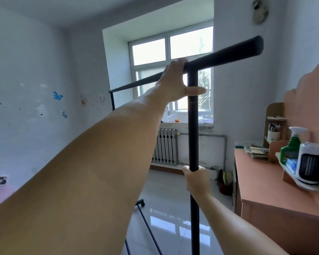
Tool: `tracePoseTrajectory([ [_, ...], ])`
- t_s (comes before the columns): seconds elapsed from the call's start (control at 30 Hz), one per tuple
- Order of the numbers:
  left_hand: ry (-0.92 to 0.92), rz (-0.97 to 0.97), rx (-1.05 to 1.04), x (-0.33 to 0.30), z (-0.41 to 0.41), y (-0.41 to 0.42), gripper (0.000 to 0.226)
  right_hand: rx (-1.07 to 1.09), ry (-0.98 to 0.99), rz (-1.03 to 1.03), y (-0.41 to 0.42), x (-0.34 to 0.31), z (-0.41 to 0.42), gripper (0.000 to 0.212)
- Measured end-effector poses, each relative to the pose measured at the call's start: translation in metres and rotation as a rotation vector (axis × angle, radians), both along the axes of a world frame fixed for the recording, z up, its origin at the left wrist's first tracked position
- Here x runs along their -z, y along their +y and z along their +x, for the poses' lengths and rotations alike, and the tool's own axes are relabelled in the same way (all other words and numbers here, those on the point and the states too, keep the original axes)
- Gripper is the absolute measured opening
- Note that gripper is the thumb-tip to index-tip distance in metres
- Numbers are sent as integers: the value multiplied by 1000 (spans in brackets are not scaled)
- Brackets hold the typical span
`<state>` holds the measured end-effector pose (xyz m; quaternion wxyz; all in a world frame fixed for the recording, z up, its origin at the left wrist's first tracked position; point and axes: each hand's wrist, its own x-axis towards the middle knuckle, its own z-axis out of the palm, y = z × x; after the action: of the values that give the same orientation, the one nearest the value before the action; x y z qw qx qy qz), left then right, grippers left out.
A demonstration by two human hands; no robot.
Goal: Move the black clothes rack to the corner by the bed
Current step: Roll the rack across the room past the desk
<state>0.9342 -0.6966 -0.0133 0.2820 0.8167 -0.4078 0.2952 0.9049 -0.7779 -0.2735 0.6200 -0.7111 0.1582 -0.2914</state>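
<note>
The black clothes rack (193,126) stands right in front of me, its top bar running from upper right back toward the far left. My left hand (175,83) grips the top bar beside the near upright, thumb stretched across the post. My right hand (195,179) is closed around the near upright post, lower down. The rack's wheeled base (141,202) shows on the glossy tiled floor below my left arm. The bed (0,192) with a pink cover lies along the left wall; my left forearm hides much of it.
A white radiator (165,147) sits under the window (173,70) at the far wall. An orange-brown desk (269,186) stands at the right, with a spray bottle (291,144), a small white appliance (310,162) and shelves. A dark pot (224,183) rests on the floor beside the desk.
</note>
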Motion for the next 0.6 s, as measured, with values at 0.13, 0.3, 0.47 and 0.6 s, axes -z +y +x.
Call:
tracePoseTrajectory([
  [0.13, 15, 34, -12, 0, 41, 8, 83, 5, -11, -3, 9, -3, 39, 31],
  [0.3, 47, -10, -6, 2, 85, 13, 85, 30, -29, -4, 15, -1, 81, 30],
  [0.47, 61, -16, -24, 4, 125, 16, 90, 14, -23, 5, 19, 1, 119, 36],
  [0.6, 70, -62, -23, 6, 161, 20, 85, -32, -29, 33, 22, 0, 155, 35],
])
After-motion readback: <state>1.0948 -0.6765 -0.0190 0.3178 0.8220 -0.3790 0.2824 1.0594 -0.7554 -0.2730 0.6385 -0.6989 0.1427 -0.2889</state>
